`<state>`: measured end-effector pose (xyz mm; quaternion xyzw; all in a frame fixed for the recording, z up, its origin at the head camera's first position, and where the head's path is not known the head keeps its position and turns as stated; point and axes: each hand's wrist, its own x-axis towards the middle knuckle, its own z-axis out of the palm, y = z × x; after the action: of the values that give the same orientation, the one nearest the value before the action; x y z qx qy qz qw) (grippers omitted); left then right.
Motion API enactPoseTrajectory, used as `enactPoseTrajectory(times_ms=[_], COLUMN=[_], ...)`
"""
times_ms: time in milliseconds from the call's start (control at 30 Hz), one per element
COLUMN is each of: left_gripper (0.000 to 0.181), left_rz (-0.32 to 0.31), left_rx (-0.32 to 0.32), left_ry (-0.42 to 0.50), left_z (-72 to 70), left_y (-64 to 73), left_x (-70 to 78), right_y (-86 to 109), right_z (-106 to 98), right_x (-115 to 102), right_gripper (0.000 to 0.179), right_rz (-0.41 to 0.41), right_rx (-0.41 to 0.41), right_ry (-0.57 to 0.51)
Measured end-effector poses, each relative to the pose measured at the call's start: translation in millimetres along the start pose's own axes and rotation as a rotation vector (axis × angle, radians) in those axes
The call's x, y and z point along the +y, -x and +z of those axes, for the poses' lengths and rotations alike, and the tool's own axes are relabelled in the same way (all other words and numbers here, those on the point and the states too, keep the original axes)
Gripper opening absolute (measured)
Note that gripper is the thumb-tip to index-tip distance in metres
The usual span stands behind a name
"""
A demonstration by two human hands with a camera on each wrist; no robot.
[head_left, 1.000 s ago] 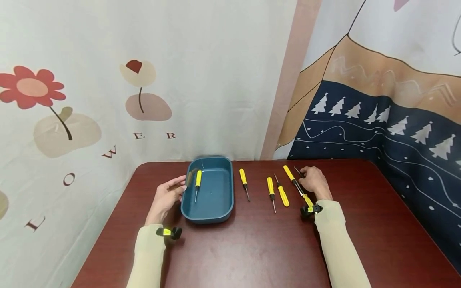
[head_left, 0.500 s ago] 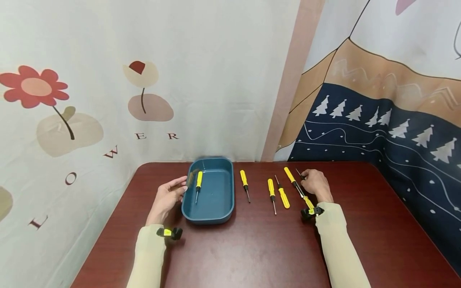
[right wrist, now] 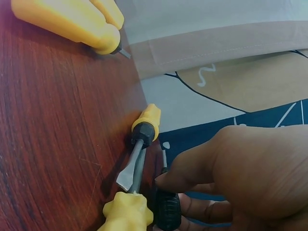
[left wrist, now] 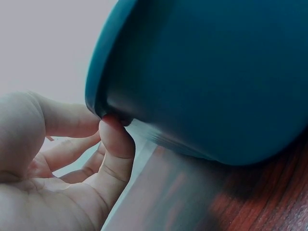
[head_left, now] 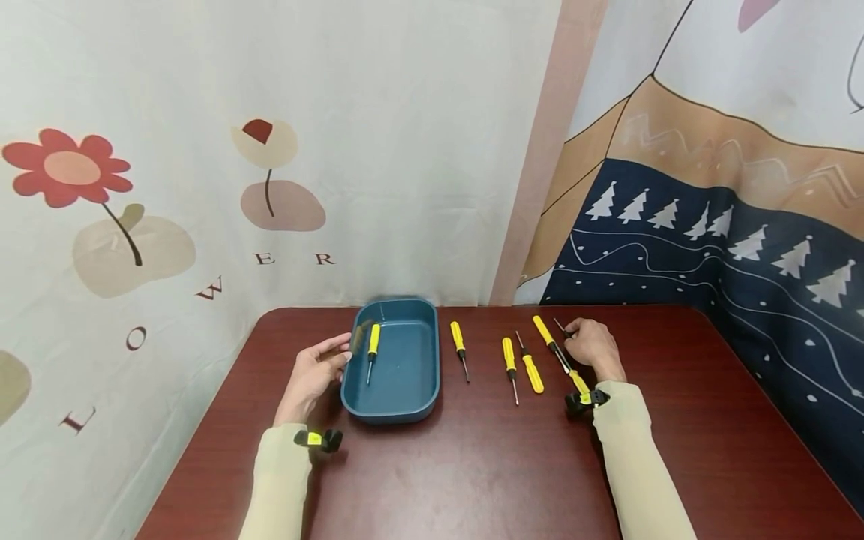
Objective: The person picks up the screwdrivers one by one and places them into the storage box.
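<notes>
My left hand (head_left: 312, 379) pinches the left rim of a blue tray (head_left: 405, 386) between thumb and finger. The rim at the fingertips shows close up in the left wrist view. Inside the tray lies a yellow-handled screwdriver (head_left: 373, 339). Over on the right, my right hand (head_left: 594, 349) pinches a screwdriver with a black handle (right wrist: 168, 211), its thin shaft pointing away from the wrist. Beside that hand lie two yellow screwdrivers, one with its handle (head_left: 542, 328) at the far end and one with its handle (head_left: 577, 381) nearer; their shafts overlap.
Between tray and right hand, a yellow screwdriver (head_left: 457, 337) lies alone, and two more yellow screwdrivers, one (head_left: 509, 355) and another (head_left: 532, 373), lie side by side pointing opposite ways. The brown table (head_left: 432, 480) meets a printed curtain (head_left: 405, 150) at its back edge.
</notes>
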<state>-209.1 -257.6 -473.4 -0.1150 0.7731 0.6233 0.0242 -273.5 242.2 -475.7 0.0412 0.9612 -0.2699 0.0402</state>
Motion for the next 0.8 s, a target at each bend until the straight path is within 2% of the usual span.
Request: enactPoseTrajectory(times_ms=[500, 800], left_gripper=[0.042, 0.042], left_rz=[-0.004, -0.002], left_rx=[0.001, 0.0], left_ry=[0.014, -0.008], left_z=[0.4, 0.2], left_y=[1.3, 2.0], left_x=[-0.1, 0.9], right_y=[-0.1, 0.5], right_z=[-1.6, -3.9], right_x=[0.5, -3.5], right_gripper=[0.032, 0.032], right_rz=[-0.011, 0.017], right_rx=[0.071, 0.066], right_ry=[-0.104, -0.189])
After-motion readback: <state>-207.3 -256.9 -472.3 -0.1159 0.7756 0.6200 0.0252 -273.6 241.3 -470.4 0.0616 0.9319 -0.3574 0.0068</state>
